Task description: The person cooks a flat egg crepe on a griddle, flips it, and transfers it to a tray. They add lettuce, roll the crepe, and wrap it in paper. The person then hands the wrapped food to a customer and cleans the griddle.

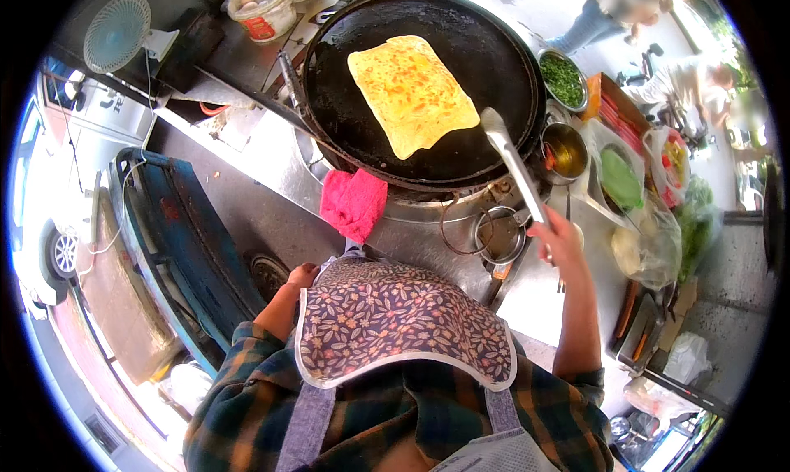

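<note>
My right hand (pixel 560 237) grips a pair of metal tongs (pixel 515 160) by the handle end. Their tips are at the lower right corner of a browned, roughly square flatbread (pixel 410 95), over the hot plate; whether they touch it I cannot tell. The flatbread lies flat on a large round black griddle (pixel 333 95). Down beside the flowered apron (pixel 401 314), my left hand (pixel 303 276) is partly hidden by the cloth, so its fingers do not show clearly. A bright pink cloth (pixel 353 203) hangs at the counter's front edge, below the griddle.
Right of the griddle stand a bowl of chopped greens (pixel 561 80), a pot of oil (pixel 565 154) and bagged food (pixel 620 176). A small pan (pixel 500 234) sits near my right hand. Back left are a tub of eggs (pixel 262 9) and a fan (pixel 117 34). People are beyond the counter.
</note>
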Available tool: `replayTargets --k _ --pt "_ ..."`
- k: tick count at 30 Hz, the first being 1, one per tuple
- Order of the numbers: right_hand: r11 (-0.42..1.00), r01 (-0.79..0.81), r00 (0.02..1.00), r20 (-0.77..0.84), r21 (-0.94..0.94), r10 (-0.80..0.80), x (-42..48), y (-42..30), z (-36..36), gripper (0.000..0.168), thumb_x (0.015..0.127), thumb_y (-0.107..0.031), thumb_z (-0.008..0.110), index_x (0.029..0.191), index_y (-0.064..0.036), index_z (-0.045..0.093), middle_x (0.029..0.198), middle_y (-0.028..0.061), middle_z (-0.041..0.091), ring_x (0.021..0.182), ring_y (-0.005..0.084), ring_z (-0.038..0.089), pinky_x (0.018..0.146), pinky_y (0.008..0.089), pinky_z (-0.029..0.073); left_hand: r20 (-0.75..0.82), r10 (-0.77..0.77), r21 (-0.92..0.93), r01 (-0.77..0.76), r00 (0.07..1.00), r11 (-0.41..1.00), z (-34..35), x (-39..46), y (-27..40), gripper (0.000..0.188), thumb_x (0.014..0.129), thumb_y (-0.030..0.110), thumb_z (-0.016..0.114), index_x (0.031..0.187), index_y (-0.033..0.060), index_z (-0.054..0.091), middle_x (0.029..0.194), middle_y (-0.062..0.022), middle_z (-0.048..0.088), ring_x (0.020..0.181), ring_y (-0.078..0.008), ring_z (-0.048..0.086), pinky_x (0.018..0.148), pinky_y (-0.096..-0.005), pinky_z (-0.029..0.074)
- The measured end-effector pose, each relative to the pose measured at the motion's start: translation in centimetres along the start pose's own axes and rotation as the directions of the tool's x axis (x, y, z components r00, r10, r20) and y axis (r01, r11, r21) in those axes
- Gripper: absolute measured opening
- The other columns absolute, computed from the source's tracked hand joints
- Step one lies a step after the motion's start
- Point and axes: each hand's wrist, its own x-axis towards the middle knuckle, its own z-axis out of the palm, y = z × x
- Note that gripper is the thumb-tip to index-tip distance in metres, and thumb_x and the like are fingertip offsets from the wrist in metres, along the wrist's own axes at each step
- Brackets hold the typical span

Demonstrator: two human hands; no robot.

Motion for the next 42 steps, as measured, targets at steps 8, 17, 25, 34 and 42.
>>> replayTargets --k 8,17,25,34,42 --pt "0.897 -0.048 0.956 0.28 0.44 -0.086 13.2 -5.1 7.9 0.033 0.094 -0.018 0.057 0.126 -0.006 0.057 0.082 0.0078 0.064 0.046 0.0062 0.046 0.038 0.0203 0.031 0.031 -0.206 -0.251 0.207 0.978 0.946 1.1 -5.3 0.1 0.046 0.089 0.048 0.056 0.115 0.0116 0.067 0.108 -0.0164 0.068 0.105 -0.0316 0.064 0.091 -0.0397 0.048" --pt "0.347 0.734 0.405 -0.035 -0.584 -0.914 11.1 -10.6 7.2 0.044 0.088 -0.015 0.062 0.132 -0.018 0.057 0.084 0.0091 0.067 0.064 0.0224 0.064 0.055 0.0318 0.05 -0.068 -0.259 -0.366 0.217 0.963 0.905 -2.4 -7.3 7.1 0.046 0.094 0.041 0.054 0.121 0.005 0.062 0.112 -0.0154 0.068 0.108 -0.0281 0.063 0.092 -0.0368 0.048" --pt "0.015 0.391 0.569 0.229 -0.92 -0.79 10.3 -3.9 8.3 0.071 0.079 -0.016 0.07 0.143 -0.018 0.039 0.089 0.0048 0.051 0.075 0.0202 0.061 0.06 0.0331 0.053 -0.251 -0.269 -0.586 0.075 0.93 0.807 -6.1 -7.0 9.2 0.04 0.095 0.029 0.06 0.121 -0.0013 0.059 0.107 -0.0155 0.069 0.096 -0.0209 0.066 0.086 -0.0317 0.05" --pt "0.067 0.325 0.564 0.136 -0.943 -0.815 11.9 -2.2 8.5 0.065 0.084 -0.018 0.066 0.144 -0.019 0.04 0.085 0.0053 0.051 0.067 0.0208 0.059 0.06 0.0319 0.053 -0.799 0.133 -0.088 -0.333 0.586 0.939 -26.6 -4.8 30.3 0.054 0.088 0.027 0.068 0.134 0.0081 0.047 0.101 -0.0116 0.065 0.076 -0.0205 0.064 0.07 -0.0349 0.052" --pt "0.522 0.392 0.57 -0.246 -0.758 -0.784 5.7 -5.5 3.2 0.052 0.086 -0.012 0.063 0.137 -0.017 0.051 0.098 0.0121 0.065 0.082 0.0343 0.065 0.071 0.0405 0.053 -0.841 0.134 -0.097 -0.389 0.525 0.916 -31.6 0.4 32.0 0.029 0.085 0.031 0.072 0.1 0.0065 0.067 0.069 -0.0104 0.066 0.065 -0.0236 0.066 0.062 -0.0356 0.049"
